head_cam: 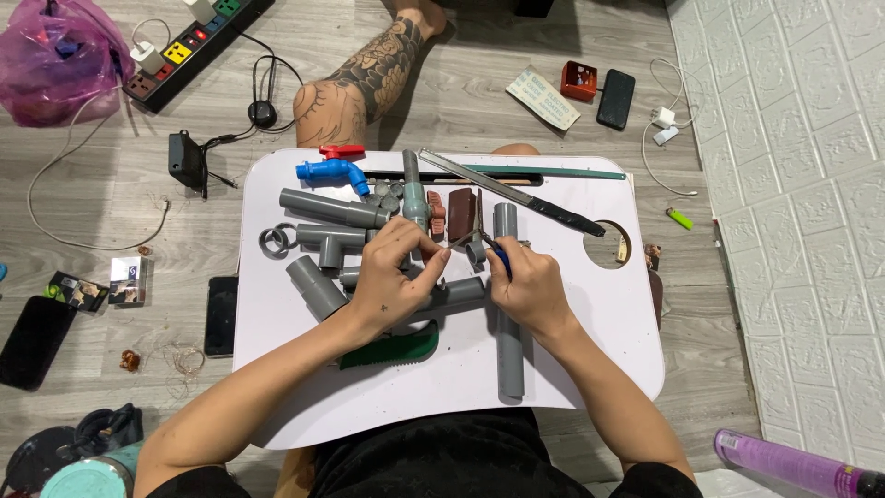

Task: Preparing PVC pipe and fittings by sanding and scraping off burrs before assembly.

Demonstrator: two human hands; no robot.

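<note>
White worktop (572,360) is crowded with grey pipe offcuts and fittings. Grey pipe fitting (458,293) at centre is clamped under left hand (392,281), fingers curled tight. Blue-handled tool (494,251) is pinched in right hand (525,288), wrist bent inward. Risk: tool slip toward left fingers, fitting rolled on clutter.
</note>
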